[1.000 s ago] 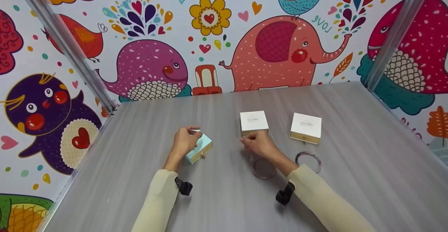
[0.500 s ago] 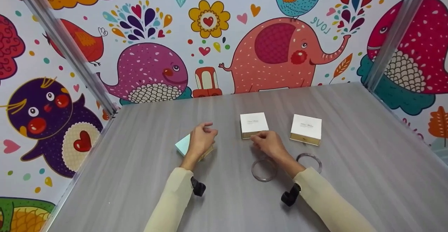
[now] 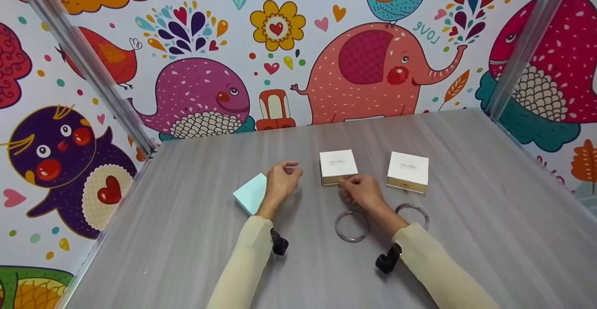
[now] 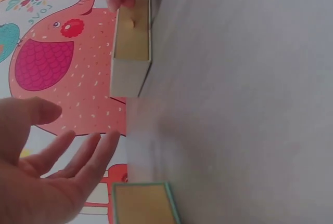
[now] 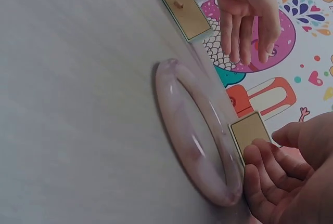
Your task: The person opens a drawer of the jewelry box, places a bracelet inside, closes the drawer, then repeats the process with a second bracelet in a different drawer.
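Observation:
My left hand (image 3: 281, 181) hovers with relaxed fingers in front of the light-blue drawer box (image 3: 249, 192), partly covering it in the head view; nothing is in its grasp. My right hand (image 3: 366, 191) has loosely bent fingers at the front right corner of a white drawer box (image 3: 338, 163). In the left wrist view its fingertips sit close above the small pull tab (image 4: 131, 24) on the gold drawer front (image 4: 132, 42). A glossy pale-purple bangle (image 5: 179, 115) lies flat on the table, beside the right hand.
A second white box (image 3: 407, 169) stands to the right, its gold front facing me. Another bangle (image 3: 412, 205) lies partly hidden by the right forearm. The grey table (image 3: 177, 243) meets a cartoon-printed wall (image 3: 280, 76) at the back.
My left hand has left the light-blue box and moved right, away from its top. The right hand has shifted slightly right along the white box's front.

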A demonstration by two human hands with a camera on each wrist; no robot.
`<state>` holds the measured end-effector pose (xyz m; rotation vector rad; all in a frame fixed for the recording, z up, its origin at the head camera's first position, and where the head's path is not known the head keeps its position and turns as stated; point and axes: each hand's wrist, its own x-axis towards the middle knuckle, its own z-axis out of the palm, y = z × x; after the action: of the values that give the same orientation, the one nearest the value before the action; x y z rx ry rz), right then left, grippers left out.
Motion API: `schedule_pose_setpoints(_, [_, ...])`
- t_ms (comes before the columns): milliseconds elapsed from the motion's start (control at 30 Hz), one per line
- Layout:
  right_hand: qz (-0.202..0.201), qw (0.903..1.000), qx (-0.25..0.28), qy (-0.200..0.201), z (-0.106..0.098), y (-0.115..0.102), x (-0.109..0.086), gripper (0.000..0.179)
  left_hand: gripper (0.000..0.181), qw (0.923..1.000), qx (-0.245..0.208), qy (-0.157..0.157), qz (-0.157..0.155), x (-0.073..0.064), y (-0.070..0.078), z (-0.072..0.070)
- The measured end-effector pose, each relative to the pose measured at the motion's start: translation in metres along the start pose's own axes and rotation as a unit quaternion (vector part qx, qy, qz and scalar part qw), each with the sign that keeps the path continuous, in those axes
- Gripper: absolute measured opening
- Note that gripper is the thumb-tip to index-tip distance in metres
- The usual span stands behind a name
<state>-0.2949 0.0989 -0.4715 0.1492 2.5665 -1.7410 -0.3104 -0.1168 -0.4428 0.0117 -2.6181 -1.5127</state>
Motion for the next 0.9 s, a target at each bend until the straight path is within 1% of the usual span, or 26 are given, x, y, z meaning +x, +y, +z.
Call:
schedule_pose_setpoints(133, [0.010,0.9999,0.007,-0.003,0.000,0.002,0.001,0.026,0.032,0.9999,0.003,0.012,-0.006,0.004,0.001,0.013])
schedule_pose_setpoints(233, [0.013,0.9998,0.012,0.001,0.000,0.002,0.003,0.027,0.032,0.9999,-0.004,0.012,-0.007,0.007,0.004,0.020])
schedule_pose_setpoints(367, [0.012,0.9998,0.013,0.002,0.001,0.001,0.004,0.030,0.033,0.9999,-0.005,0.012,-0.006,0.010,0.009,0.027])
schedule_pose_setpoints(533, [0.018,0.9998,0.012,-0.001,0.001,0.000,0.006,0.031,0.031,0.9997,-0.010,0.021,0.000,0.015,0.010,0.035])
schedule_pose_setpoints(667, [0.019,0.9998,0.011,-0.001,0.002,0.000,0.007,0.032,0.032,0.9991,-0.040,0.016,0.000,0.019,0.008,0.042])
schedule_pose_setpoints(733, [0.018,0.9998,0.010,-0.001,0.002,0.001,0.008,0.032,0.033,0.9987,-0.050,0.009,-0.005,0.021,0.007,0.045])
schedule_pose_setpoints(900, [0.026,0.9995,0.018,-0.006,0.000,0.002,0.011,0.031,0.037,0.9981,-0.054,-0.017,-0.023,0.026,0.008,0.051])
